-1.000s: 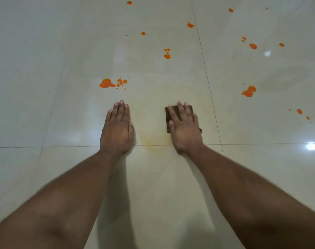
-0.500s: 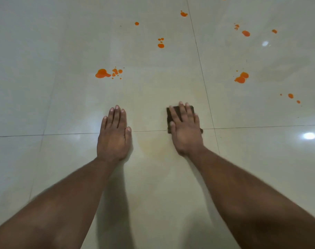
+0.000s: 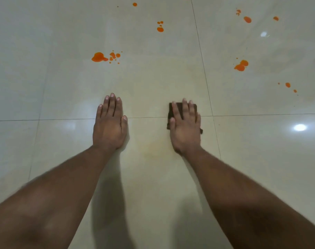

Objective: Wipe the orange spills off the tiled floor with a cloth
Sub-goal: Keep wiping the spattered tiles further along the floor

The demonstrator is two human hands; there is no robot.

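While both hands have slid back | right hand [image 3: 185,126] flat on cloth [image 3: 178,106], left hand [image 3: 109,125] flat on floor [image 3: 45,87] | spills [image 3: 99,57] (all ahead) remain unwiped.

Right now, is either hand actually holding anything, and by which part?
Nothing is gripped. The right hand presses flat on top of the dark cloth, fingers straight, pinning it to the floor. The left hand rests flat on bare tile.

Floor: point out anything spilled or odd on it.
Orange spills dot the tiles ahead: a big blot, a pair, smaller drops. A faint yellowish smear lies between the hands.
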